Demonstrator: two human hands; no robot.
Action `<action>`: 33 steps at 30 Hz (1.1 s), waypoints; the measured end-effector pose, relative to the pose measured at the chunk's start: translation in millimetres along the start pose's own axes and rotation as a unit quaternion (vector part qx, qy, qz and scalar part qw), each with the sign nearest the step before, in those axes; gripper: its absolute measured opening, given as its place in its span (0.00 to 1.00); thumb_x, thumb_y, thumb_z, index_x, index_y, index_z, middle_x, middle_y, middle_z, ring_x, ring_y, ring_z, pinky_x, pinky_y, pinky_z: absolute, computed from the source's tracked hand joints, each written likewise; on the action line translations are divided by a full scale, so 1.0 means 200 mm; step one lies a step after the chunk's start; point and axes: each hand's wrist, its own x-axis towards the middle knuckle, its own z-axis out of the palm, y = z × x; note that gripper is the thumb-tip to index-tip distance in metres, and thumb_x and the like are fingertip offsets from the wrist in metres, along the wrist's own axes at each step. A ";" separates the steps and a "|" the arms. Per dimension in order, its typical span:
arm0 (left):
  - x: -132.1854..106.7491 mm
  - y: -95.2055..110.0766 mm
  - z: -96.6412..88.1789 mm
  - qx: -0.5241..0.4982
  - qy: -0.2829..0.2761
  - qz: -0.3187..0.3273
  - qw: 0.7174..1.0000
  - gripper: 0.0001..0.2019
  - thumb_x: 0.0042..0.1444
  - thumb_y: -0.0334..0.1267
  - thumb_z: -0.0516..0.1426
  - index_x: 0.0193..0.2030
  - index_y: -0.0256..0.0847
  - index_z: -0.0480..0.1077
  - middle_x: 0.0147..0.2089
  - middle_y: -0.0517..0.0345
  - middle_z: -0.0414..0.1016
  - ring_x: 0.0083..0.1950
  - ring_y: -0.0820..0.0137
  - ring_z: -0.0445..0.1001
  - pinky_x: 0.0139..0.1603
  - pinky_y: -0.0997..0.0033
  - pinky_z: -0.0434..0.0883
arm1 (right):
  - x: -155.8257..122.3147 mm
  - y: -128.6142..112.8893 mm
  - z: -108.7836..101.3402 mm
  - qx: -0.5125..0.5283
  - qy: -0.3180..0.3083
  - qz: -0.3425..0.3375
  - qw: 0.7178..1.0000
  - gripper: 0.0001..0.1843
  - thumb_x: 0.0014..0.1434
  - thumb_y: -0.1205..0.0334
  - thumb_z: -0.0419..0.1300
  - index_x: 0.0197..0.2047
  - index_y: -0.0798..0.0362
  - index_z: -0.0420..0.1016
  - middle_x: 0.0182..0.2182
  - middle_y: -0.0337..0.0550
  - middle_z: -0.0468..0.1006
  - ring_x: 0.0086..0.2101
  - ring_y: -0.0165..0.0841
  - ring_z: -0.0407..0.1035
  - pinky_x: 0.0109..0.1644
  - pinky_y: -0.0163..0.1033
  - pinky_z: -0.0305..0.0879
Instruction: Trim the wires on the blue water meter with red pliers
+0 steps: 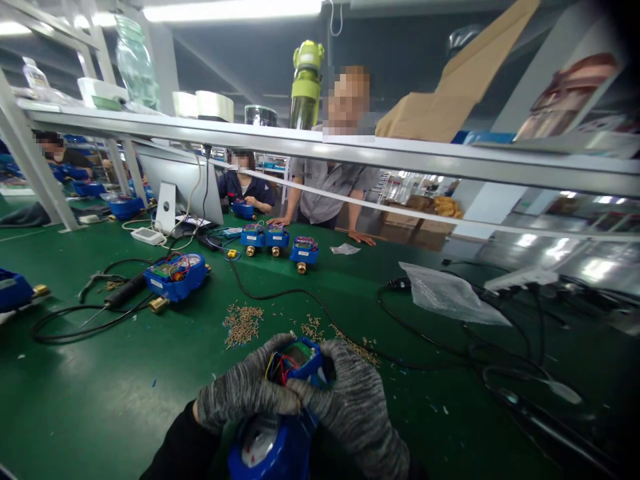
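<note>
Green matting (125,400) is covering the whole workbench, and a long grey shelf rail (350,150) is running across above it with a lime-green bottle (306,83) and a sheet of cardboard (450,87) sitting on top. Beyond the rail a person in a grey shirt (333,180) is leaning over with both palms pressing on the far edge of the bench, and two seated people further left are working at their own places. A clear plastic bag (450,293) is lying to the right among black cables (450,347). An opened blue meter (176,275) is resting to the left beside a black soldering iron (123,293), and three more blue meters (274,239) are standing in a row further back. Small brass screws (243,325) are lying scattered just ahead of the hands. At the near edge, the left hand (245,393) and right hand (357,400), both in grey knit gloves, are wrapping closed around a blue water meter (287,407) from either side, its coloured wires showing between the fingers. No writing on any label is coming through clearly enough to read.
</note>
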 end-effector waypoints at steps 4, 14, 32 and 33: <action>0.02 -0.02 -0.03 0.028 -0.003 0.054 0.998 0.47 0.37 0.35 0.76 0.64 0.42 0.60 0.61 0.44 0.73 0.59 0.54 0.74 0.62 0.51 0.67 | 0.03 -0.03 -0.05 0.083 -0.062 0.062 0.993 0.19 0.53 0.44 0.66 0.38 0.51 0.75 0.31 0.43 0.78 0.32 0.41 0.74 0.38 0.49 0.71; 0.06 -0.08 -0.05 -0.001 -0.062 0.126 0.990 0.38 0.41 0.39 0.75 0.60 0.41 0.71 0.59 0.43 0.76 0.57 0.51 0.75 0.61 0.49 0.68 | 0.08 0.06 -0.14 0.343 -0.298 0.120 0.883 0.37 0.56 0.44 0.66 0.64 0.50 0.65 0.63 0.50 0.69 0.62 0.46 0.63 0.68 0.56 0.57; -0.01 0.00 -0.03 0.145 0.070 0.195 0.967 0.17 0.58 0.47 0.65 0.49 0.40 0.76 0.53 0.49 0.79 0.55 0.58 0.76 0.59 0.57 0.71 | 0.06 0.00 -0.11 0.352 -0.235 0.194 0.885 0.43 0.48 0.49 0.70 0.64 0.55 0.64 0.61 0.54 0.70 0.62 0.50 0.63 0.67 0.53 0.59; 0.00 -0.01 -0.02 0.152 0.071 0.197 0.966 0.17 0.58 0.47 0.65 0.48 0.39 0.76 0.51 0.48 0.79 0.53 0.59 0.76 0.57 0.59 0.72 | 0.05 0.00 -0.11 0.356 -0.242 0.194 0.882 0.42 0.49 0.50 0.69 0.64 0.54 0.65 0.59 0.53 0.73 0.60 0.50 0.65 0.65 0.52 0.63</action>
